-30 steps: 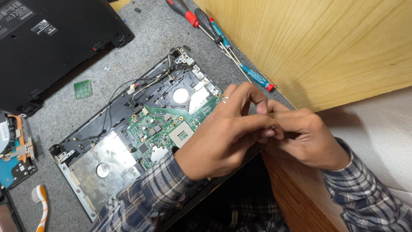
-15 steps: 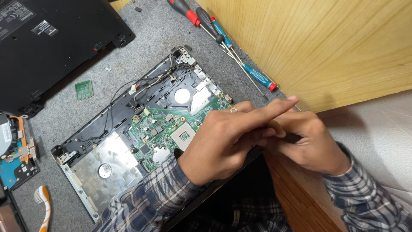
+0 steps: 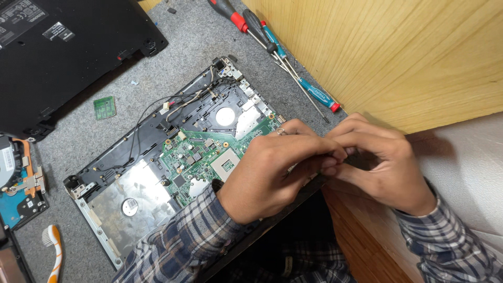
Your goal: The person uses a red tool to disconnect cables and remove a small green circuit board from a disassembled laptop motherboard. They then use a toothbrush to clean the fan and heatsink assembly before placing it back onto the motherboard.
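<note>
**Q:** Fingers first: how do they stand?

**R:** Left hand curled, fingers bent inward, tips pressed against those of the right hand. Right fingers also curled tight, narrow gap only. Both hands meet over the near right corner of the opened laptop chassis. Something small sits between the fingertips; hidden, cannot tell what it is. One thin ring on a left finger. Both sleeves plaid, woven cloth.

**Q:** Where is the chassis itself?

**R:** Flat on grey felt-like mat, lying at a slant, just left of the hands; left wrist rests over its near edge.

**Q:** Count, near to far.

**R:** One toothbrush, orange and white, at near left. One bare drive with a blue board and orange bracket, left edge. Inside the chassis: one silvery metal drive cover, rectangular, dull sheen; one green circuit board with a square socket. One small green chip card loose on the mat. One black plastic laptop cover, matte, far left. Four screwdrivers far off, along the wood panel: one red-handled, one black, two blue.
</note>
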